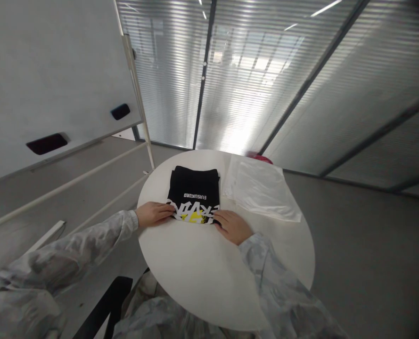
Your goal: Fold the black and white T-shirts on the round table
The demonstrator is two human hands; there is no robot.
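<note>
A folded black T-shirt point(194, 190) with white lettering and a yellow print lies on a round white table point(202, 268). My left hand point(154, 213) rests at the shirt's near left corner, fingers lying flat on the fabric edge. My right hand point(232, 226) lies at the near right corner, fingers stretched onto the shirt's edge. Neither hand lifts the cloth. Both arms wear pale patterned sleeves.
A clear plastic bag point(260, 188) lies flat on the table to the right of the shirt. A whiteboard on a stand point(53, 80) rises at the left, with glass walls and blinds behind. Something red point(260, 158) peeks out beyond the table's far edge.
</note>
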